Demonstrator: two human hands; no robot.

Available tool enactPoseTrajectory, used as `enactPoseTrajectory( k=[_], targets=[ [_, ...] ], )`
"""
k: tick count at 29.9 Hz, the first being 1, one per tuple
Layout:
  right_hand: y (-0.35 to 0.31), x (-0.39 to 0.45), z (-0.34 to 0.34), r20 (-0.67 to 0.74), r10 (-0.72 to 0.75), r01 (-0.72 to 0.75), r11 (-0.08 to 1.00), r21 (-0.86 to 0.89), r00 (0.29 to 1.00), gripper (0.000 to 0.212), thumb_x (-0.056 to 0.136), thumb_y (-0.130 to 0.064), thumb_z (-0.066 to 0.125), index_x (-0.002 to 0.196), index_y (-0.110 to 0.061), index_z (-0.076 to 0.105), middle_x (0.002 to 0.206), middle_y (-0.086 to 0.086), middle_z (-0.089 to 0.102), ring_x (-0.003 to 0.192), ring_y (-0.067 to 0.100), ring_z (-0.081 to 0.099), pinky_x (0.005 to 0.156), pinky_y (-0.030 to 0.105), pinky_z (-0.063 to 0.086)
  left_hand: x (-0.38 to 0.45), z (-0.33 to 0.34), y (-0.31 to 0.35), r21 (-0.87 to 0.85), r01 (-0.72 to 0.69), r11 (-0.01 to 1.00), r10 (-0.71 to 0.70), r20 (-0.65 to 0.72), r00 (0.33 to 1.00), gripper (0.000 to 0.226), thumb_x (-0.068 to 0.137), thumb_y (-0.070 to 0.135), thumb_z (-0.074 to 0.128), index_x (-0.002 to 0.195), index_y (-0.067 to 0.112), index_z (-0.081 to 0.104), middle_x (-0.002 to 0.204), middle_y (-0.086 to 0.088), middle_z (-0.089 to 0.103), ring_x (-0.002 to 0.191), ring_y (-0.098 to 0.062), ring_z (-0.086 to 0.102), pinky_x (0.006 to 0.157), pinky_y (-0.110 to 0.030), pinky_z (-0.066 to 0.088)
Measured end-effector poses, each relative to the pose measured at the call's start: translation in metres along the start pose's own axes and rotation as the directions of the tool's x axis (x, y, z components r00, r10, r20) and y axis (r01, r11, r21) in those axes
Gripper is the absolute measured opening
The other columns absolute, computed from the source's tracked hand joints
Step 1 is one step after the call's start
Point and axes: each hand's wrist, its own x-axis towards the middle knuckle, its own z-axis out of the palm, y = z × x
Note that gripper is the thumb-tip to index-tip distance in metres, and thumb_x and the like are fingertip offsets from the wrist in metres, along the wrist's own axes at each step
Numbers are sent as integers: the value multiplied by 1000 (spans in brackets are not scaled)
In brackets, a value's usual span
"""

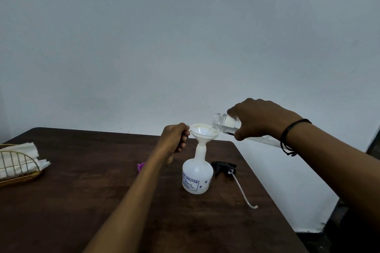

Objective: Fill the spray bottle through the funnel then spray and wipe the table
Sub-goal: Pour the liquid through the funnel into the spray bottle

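with the left hand point(176, 137) pinching the funnel point(204, 132) rim atop the sprayer point(197, 176) and the right hand point(261, 119) wrapped around a tilted bottle point(226, 123) just beside it, overtilting could flood the funnel or tip the sprayer between them.

Dark table point(82, 201): spray bottle point(197, 176), sprayer head point(224, 167), napkin basket point(19, 167), purple cap point(141, 167).

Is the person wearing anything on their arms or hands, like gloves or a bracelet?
No gloves and no sleeves in view: both forearms are bare. The right hand has a thin black cord bracelet looped around the wrist, with a small knot hanging at the bottom. The left hand wears nothing, no ring or watch that shows.
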Motion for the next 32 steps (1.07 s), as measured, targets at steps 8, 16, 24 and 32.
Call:
enactPoseTrajectory(
  k=[8,16,24,32],
  targets=[
    [-3,1,2,-20,-10,9,1000,-19,1000,37,73,-38,71,104,-20,61,94,1,60,84,26,62,58,28,38,-2,1,1,-10,-4,1000,4,7,1000,25,92,25,54,69,14,57,54,5,47,46,-12,39,47,-25,29],
    [-6,3,9,-61,-38,34,998,-59,997,33,74,-33,69,104,-22,59,85,-3,52,84,23,57,50,25,27,-2,0,0,0,-4,1000,4,4,1000,26,92,26,54,69,15,57,54,5,47,45,-11,39,46,-24,30],
    [-6,3,9,-118,-41,27,992,-120,992,37,79,-32,67,114,-26,58,97,-2,53,100,24,53,49,26,20,-1,0,0,2,-4,1000,4,7,1000,25,92,26,55,70,14,58,54,5,48,44,-11,39,46,-24,30],
    [-9,0,11,-147,-56,26,980,-198,988,45,81,-27,63,125,-29,56,108,-1,57,104,25,52,67,31,34,-1,0,0,12,-7,1000,7,13,1000,24,92,27,55,71,14,58,55,5,48,44,-11,39,47,-24,29]
  ],
)
